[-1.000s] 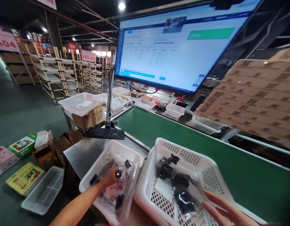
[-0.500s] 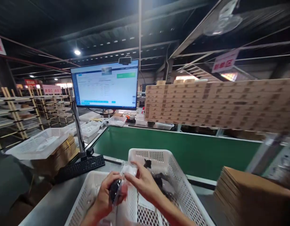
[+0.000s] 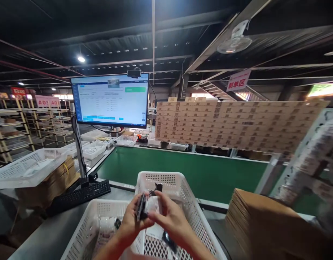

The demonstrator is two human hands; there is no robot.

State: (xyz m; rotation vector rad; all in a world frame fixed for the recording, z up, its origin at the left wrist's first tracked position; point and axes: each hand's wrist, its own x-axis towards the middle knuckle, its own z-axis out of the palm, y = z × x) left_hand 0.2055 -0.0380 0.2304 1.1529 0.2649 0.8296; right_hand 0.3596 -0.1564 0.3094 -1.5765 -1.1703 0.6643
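Observation:
My left hand (image 3: 130, 218) is closed around a small black item in a clear plastic bag (image 3: 141, 206); its exact kind I cannot make out. My right hand (image 3: 171, 218) pinches the bag's other side, by a white label (image 3: 152, 205). Both hands are above the right white basket (image 3: 192, 191), where more black items in clear bags (image 3: 169, 241) and a white paper slip (image 3: 154, 231) lie. The left white basket (image 3: 82, 220) holds several bagged goods (image 3: 105, 229), partly hidden by my left forearm.
A monitor (image 3: 110, 101) on a post and a black keyboard (image 3: 82, 195) stand at the left. Beyond the baskets runs a green conveyor belt (image 3: 161, 162). Flat cardboard (image 3: 253, 202) is stacked at the right. A white crate (image 3: 28, 168) rests on cardboard at far left.
The view has shifted rightward. My hands have come together around the bag and turned it, so the white label now faces up and the reddish part no longer shows.

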